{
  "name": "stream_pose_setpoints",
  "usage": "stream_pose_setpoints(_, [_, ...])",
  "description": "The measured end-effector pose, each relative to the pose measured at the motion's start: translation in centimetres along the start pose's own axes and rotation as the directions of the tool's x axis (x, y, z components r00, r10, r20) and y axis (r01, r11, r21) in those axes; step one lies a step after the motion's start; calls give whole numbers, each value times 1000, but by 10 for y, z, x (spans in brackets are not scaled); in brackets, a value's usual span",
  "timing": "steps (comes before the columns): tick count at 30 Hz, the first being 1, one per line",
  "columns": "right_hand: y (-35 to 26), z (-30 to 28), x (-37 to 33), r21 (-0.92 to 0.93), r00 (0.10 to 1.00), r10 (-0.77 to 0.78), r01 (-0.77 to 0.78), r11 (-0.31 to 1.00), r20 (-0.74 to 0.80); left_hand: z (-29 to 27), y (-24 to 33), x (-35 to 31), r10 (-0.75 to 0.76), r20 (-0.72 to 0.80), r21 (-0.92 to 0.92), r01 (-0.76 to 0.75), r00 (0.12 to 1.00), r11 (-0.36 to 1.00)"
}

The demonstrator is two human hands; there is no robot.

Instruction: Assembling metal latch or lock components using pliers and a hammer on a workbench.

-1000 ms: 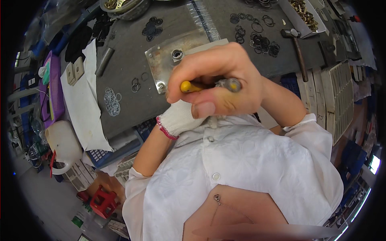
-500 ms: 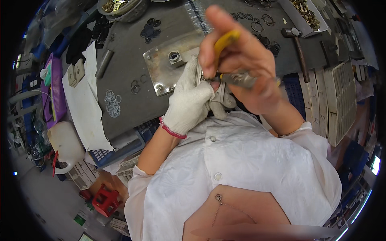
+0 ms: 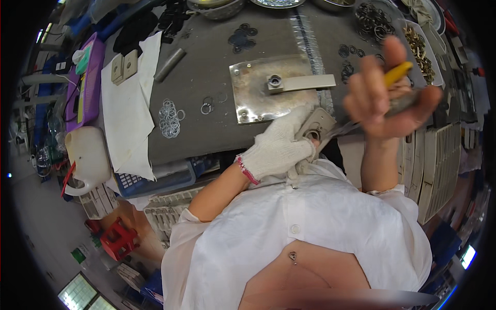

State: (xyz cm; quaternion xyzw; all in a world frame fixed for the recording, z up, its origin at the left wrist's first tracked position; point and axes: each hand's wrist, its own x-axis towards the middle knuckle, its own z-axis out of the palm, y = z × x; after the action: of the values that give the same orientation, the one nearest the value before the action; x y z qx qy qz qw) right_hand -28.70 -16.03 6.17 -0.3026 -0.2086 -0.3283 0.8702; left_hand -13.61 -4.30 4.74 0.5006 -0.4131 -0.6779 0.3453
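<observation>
My left hand (image 3: pixel 281 147), in a white knit glove with a red cuff, grips a flat grey metal plate (image 3: pixel 321 120) with a round hole, close against my front. My bare right hand (image 3: pixel 380 101) is raised to the right of it, closed around pliers with a yellow handle (image 3: pixel 398 74). Their thin jaws (image 3: pixel 345 127), blurred, point left at the plate; whether they touch it I cannot tell. Beyond my left hand lies a shiny metal base plate (image 3: pixel 250 98). On it sits a pale bar (image 3: pixel 310 82) with a round collar (image 3: pixel 274 81) at its left end.
Silver rings (image 3: pixel 169 120) and black washers (image 3: pixel 242 39) lie on the grey table. A metal rod (image 3: pixel 170 64) rests beside white paper (image 3: pixel 135 111) that carries two beige plates (image 3: pixel 124 67). At the right are a box of brass parts (image 3: pixel 421 54) and dark rings (image 3: pixel 372 20).
The pliers in my right hand have moved right, away from my left hand. The plate in my left hand now shows its hole. The whole view has shifted, and the bar on the base plate is uncovered.
</observation>
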Motion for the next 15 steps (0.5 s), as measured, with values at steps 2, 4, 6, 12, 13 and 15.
stream_pose_setpoints(2, [-33, 7, -9, -626, 964, -73, -108, 773, -256, -4, -2, -6, -56, -156, 31, 62, 986, 998])
stream_pose_setpoints(4, [-20, 17, -5, -835, 869, 6, -478, 275, -495, -12, 8, -14, -76, -194, 0, 77, 978, 997])
stream_pose_setpoints(6, [2, 10, -5, -795, 800, 107, -599, 97, -590, -25, 26, -17, -141, -217, -54, 133, 966, 990])
stream_pose_setpoints(12, [22, -14, 10, -785, 792, -10, -603, 141, -610, -56, 35, 5, 55, -532, 63, -26, 845, 998])
stream_pose_setpoints(13, [24, -16, 11, -781, 789, -11, -608, 142, -615, -59, 28, 8, 51, -530, 60, -22, 847, 998])
stream_pose_setpoints(15, [28, -21, 9, -768, 772, 9, -634, 87, -636, -62, 15, 14, 113, -561, -2, -138, 820, 990])
